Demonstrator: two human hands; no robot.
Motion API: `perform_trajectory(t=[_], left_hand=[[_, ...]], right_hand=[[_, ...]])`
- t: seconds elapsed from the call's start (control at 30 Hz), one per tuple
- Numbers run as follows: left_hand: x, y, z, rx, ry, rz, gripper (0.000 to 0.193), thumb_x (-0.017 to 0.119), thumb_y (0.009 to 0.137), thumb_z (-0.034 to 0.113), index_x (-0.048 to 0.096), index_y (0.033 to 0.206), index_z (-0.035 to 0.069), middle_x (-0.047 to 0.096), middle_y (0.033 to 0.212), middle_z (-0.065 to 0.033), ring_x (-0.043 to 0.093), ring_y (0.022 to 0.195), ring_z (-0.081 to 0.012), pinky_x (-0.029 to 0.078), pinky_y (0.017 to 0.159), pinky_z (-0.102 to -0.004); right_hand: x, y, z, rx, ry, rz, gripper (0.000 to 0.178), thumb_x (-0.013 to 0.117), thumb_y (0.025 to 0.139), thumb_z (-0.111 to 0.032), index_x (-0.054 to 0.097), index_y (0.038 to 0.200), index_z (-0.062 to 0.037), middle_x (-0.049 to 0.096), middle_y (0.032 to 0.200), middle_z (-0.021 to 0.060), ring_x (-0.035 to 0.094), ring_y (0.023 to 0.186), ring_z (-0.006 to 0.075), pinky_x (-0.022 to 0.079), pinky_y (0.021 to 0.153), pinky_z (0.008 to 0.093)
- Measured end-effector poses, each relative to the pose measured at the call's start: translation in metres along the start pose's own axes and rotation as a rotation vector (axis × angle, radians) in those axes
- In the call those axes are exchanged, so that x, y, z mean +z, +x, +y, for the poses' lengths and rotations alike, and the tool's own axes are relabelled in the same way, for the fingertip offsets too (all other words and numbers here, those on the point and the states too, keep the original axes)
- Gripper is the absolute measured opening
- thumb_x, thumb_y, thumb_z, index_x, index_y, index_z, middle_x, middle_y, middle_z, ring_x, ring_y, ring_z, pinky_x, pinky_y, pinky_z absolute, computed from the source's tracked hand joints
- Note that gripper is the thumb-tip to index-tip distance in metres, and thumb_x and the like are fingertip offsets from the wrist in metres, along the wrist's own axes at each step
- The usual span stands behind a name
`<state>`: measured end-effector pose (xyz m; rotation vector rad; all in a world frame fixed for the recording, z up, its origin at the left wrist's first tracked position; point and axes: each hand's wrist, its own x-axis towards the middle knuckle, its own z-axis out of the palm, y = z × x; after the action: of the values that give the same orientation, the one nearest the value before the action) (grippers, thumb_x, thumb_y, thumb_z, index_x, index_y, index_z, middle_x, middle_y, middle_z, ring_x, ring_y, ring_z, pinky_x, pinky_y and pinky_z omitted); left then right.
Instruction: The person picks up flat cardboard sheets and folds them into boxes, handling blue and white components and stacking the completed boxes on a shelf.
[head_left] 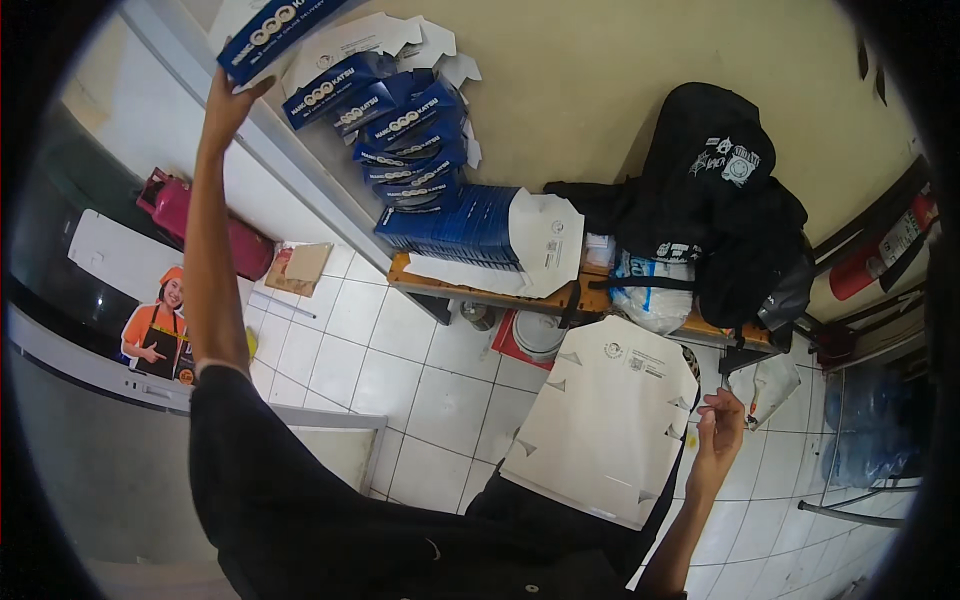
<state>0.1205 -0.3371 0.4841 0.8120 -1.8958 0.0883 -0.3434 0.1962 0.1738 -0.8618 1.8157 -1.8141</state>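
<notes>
High at the left, my left arm is stretched out and my left hand (232,110) grips the lower edge of a folded blue carton (278,38). Beside it stands a tall, uneven pile of folded blue cartons (405,125), their white flaps sticking out. Below that pile, a tight row of flat blue-and-white cartons (455,235) rests on a bench. On my lap lies a stack of flat white carton blanks (610,420) with slotted side edges. Just off its right edge, my right hand (718,435) has loosely curled fingers, and nothing shows in them.
The wooden bench (425,283) runs along the wall, with a black backpack (710,190) and a plastic-wrapped white pack (650,290) on it. A pink gas cylinder (210,225) lies at the left. A red fire extinguisher (885,250) and water bottles (870,420) are at the right.
</notes>
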Motion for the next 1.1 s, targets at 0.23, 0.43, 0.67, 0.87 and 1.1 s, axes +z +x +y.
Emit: perform_trajectory(t=[0.23,0.43,0.67,0.87,1.1], left_hand=[[-0.032,-0.015,-0.072,-0.485,0.263,0.188,0.051,0.066,0.088,0.003,0.057,0.138,0.005,0.067,0.121,-0.0173,0.066,0.104,-0.0229,0.052,0.090,-0.0316],[0.117,-0.248,0.118,-0.202,-0.061,0.237,0.035,0.073,0.091,0.009,0.058,0.119,-0.004,0.065,0.115,-0.0142,0.060,0.110,-0.0251,0.045,0.098,-0.0371],[0.176,-0.507,0.309,-1.156,-0.444,-0.958,0.072,0.066,0.098,0.033,0.036,0.144,-0.014,0.052,0.139,-0.0331,0.052,0.130,-0.0439,0.040,0.111,-0.0442],[0.168,-0.513,0.329,-0.640,-0.244,-0.876,0.076,0.062,0.098,0.032,0.029,0.147,-0.018,0.041,0.145,-0.0419,0.043,0.138,-0.0504,0.038,0.110,-0.0503],[0.156,-0.473,0.368,-0.444,-0.153,-1.110,0.084,0.062,0.097,0.037,0.024,0.149,-0.018,0.027,0.153,-0.0436,0.026,0.145,-0.0552,0.025,0.114,-0.0616]], right_hand=[[-0.009,-0.016,0.016,0.075,0.031,0.026,0.036,0.065,0.098,-0.020,0.056,0.128,-0.0026,0.062,0.104,0.0035,0.057,0.094,0.0117,0.045,0.086,0.0282],[-0.044,-0.054,0.069,0.179,-0.573,0.145,0.058,0.074,0.091,-0.026,0.052,0.135,0.0057,0.062,0.124,0.0200,0.061,0.110,0.0305,0.045,0.099,0.0380],[-0.011,-0.080,0.089,0.247,-0.734,-0.058,0.081,0.079,0.086,-0.035,0.041,0.142,0.0111,0.053,0.134,0.0341,0.056,0.121,0.0511,0.048,0.101,0.0517],[0.004,-0.095,0.086,0.151,-0.800,0.006,0.091,0.080,0.085,-0.032,0.033,0.144,0.0189,0.045,0.140,0.0427,0.048,0.130,0.0550,0.043,0.108,0.0528],[0.027,-0.092,0.031,0.244,-0.707,-0.171,0.090,0.073,0.090,-0.041,0.033,0.146,0.0175,0.032,0.152,0.0407,0.030,0.143,0.0540,0.024,0.119,0.0541]])
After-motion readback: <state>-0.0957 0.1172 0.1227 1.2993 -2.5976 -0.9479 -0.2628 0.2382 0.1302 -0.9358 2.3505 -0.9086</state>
